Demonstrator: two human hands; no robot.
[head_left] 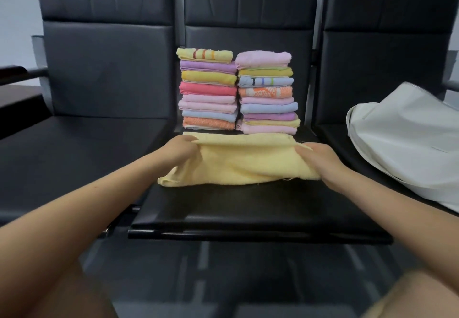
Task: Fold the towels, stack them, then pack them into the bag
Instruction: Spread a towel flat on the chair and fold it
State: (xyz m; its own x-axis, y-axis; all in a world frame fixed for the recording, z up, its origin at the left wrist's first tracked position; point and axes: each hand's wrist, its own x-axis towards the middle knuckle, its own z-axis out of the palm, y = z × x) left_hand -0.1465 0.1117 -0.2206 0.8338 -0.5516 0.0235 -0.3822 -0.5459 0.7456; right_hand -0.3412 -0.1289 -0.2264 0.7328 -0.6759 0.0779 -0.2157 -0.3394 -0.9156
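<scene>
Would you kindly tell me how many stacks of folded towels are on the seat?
2. The left stack and the right stack stand side by side at the back of the middle seat, behind the yellow towel.

The place looks like a waiting room or public lobby, shown by a row of joined black padded seats [248,208] with metal armrests [37,72] against a plain pale wall [17,7].

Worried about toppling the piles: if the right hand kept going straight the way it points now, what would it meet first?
Probably the right-hand stack of folded towels. The right hand, gripping the pale yellow towel, points forward and slightly inward toward that stack's base, though the gap's depth is unclear.
</scene>
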